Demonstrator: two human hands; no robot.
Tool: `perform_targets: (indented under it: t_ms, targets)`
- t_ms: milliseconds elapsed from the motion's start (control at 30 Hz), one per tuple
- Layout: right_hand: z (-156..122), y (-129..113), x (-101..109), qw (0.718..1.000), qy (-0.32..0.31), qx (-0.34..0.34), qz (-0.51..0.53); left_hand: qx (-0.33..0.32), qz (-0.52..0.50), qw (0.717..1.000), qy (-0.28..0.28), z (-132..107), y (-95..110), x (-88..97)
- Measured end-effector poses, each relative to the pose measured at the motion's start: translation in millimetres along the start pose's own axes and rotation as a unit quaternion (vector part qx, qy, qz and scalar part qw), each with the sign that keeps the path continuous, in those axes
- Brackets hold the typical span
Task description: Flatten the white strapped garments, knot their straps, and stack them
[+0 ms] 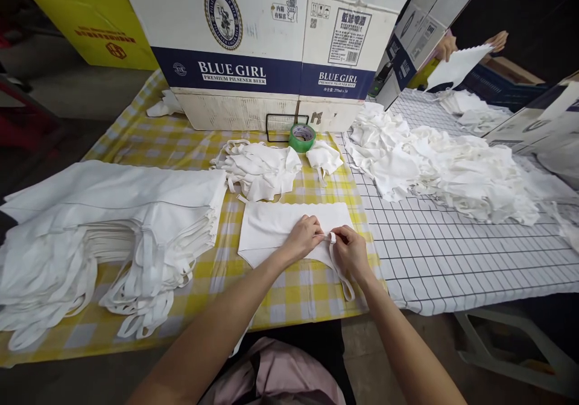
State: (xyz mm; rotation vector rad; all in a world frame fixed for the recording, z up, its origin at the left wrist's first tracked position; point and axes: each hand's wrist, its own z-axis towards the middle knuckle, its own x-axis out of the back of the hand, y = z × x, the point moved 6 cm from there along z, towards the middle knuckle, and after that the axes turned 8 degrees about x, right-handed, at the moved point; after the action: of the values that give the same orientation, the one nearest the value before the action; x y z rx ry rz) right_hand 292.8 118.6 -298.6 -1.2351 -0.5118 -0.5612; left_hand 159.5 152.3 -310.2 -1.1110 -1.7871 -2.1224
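A white strapped garment (266,227) lies flat on the yellow checked tablecloth before me, its scalloped edge facing away. My left hand (304,237) rests over its middle right, thumb and fingers pinched on a thin white bit that I cannot make out. Close beside it, my right hand (351,249) is closed on a narrow white strap (335,254). A small folded loop of the strap stands up between the two hands, and its longer part curves down toward the table edge. The exact fingertip contact is partly hidden.
A thick stack of white garments (117,191) lies at left. Beyond my hands are crumpled white pieces (260,167), green tape (302,137) and large cartons (235,31). White heaps (452,164) cover part of the right table. Another person's hands (497,41) hold white fabric (459,67).
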Motion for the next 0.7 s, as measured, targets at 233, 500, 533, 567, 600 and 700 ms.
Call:
perform_targets:
  t_ms: [233, 500, 533, 567, 600, 700]
  targets:
    - [-1.4, -9.4, -8.2, 0.999, 0.033, -0.014, 0.021, -0.021, 0.008, 1.0, 0.004, -0.9, 0.3, -0.5]
    - [-9.4, -2.2, -9.4, 0.975, 0.025, -0.127, 0.182, -0.009, 0.014, 1.0, 0.019, -2.2, 0.0, -0.6]
    - [-11.3, -1.7, -8.8, 0.969, 0.016, -0.141, 0.2, -0.009, 0.019, 1.0, 0.019, -2.5, 0.2, -1.1]
    - [-13.4, -1.4, -8.2, 0.964, 0.007, -0.156, 0.216, -0.008, 0.025, 1.0, 0.017, -2.6, 0.3, -1.8]
    - [-15.6, -1.4, -7.7, 0.958, 0.0, -0.169, 0.231, -0.006, 0.032, 0.999, 0.016, -2.7, 0.4, -2.4]
    - [-22.8, -2.0, -7.3, 0.946, -0.014, -0.205, 0.252, -0.001, 0.053, 0.999, 0.014, -3.1, 0.6, -3.9]
